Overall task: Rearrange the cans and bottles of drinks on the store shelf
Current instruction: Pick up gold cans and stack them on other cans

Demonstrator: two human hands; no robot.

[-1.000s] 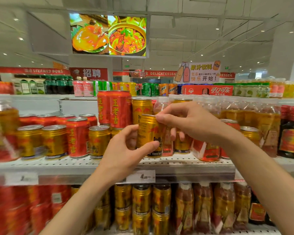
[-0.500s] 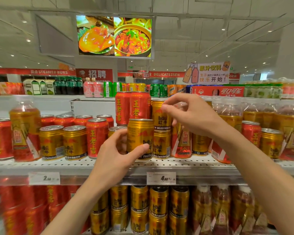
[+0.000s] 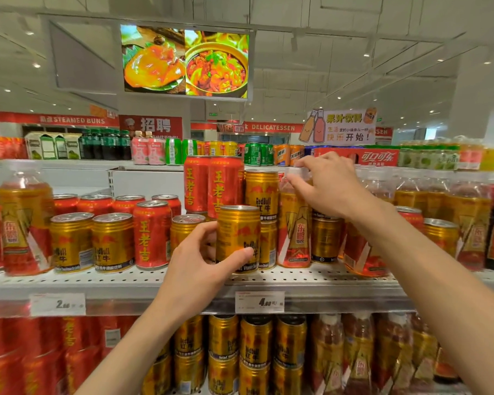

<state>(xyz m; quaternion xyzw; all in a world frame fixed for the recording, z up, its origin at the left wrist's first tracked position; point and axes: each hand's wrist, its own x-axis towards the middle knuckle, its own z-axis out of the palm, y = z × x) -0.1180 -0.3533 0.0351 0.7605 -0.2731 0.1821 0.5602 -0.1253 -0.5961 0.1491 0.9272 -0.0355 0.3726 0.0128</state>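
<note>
Left hand (image 3: 196,262) wraps 1 gold can (image 3: 238,238) at the shelf (image 3: 154,277) edge; right hand (image 3: 324,185) pinches 1 bottle (image 3: 294,223) cap.

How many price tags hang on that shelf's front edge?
2: one price tag at the left, another in the middle, below the held gold can. More may be hidden.

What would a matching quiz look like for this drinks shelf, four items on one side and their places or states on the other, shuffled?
Things:
1. gold can
2. clear-capped bottle
3. tall red cans
4. price tag

Places or states:
A. on the shelf's front edge
B. right hand at its cap
C. gripped by the left hand
D. stacked on other cans

Pairs: 1-C, 2-B, 3-D, 4-A
</note>
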